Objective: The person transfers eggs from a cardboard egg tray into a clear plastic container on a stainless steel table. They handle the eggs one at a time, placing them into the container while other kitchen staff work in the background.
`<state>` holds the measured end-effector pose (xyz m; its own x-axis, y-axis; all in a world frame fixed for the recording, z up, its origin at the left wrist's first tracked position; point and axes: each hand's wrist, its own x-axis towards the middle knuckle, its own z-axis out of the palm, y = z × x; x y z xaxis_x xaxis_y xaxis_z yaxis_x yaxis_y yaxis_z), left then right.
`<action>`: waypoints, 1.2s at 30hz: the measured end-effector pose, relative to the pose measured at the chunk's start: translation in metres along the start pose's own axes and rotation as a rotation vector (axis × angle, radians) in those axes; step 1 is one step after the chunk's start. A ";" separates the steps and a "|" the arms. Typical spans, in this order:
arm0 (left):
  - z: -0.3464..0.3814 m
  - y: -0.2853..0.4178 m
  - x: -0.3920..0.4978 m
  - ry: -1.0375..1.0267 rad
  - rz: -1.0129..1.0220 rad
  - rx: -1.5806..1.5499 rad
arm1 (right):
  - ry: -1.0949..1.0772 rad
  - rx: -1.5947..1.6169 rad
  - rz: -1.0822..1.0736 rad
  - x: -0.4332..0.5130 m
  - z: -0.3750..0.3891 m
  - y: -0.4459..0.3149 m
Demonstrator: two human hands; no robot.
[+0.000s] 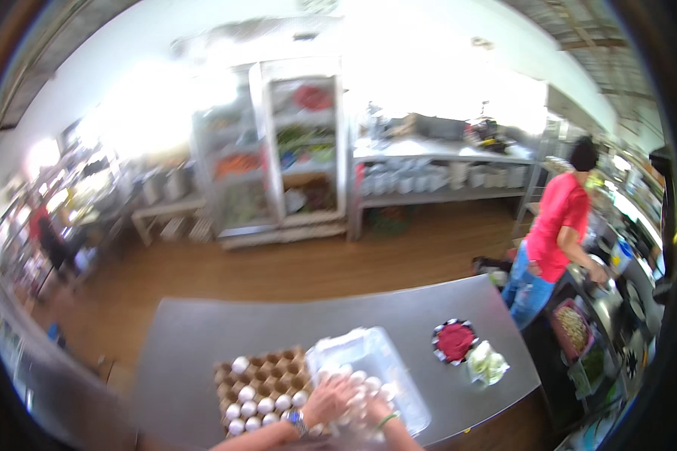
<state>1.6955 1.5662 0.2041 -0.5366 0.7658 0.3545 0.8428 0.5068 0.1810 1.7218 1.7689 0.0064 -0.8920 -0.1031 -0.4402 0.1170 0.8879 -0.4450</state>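
Note:
My left hand (330, 399), with a watch at the wrist, lies over white eggs (358, 376) at the near left part of a clear plastic container (403, 377). My right hand (377, 410), with a green band at the wrist, is at the same eggs from the right. Blur hides whether either hand grips an egg. Left of the container, touching or nearly touching it, lies a cardboard egg tray (268, 375). Its near rows hold several white eggs, one more sits near its far left corner, and many far cups are empty.
On the steel table (231, 327), a bowl of red stuff (455, 341) stands beside a pale green leafy vegetable (487, 363). A person in a red top (558, 225) works at the right counter. Another person (48, 237) is far left. A glass-door fridge (304, 146) stands behind.

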 end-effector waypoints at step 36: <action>-0.061 -0.196 -0.180 0.940 -0.991 -1.390 | 0.025 -0.303 -1.048 0.051 -0.026 -0.324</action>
<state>1.6292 1.3052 0.1608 -0.9731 -0.2080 -0.0990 -0.0026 -0.4198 0.9076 1.6272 1.4877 0.1482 -0.4948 -0.8667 0.0631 -0.8157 0.4381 -0.3778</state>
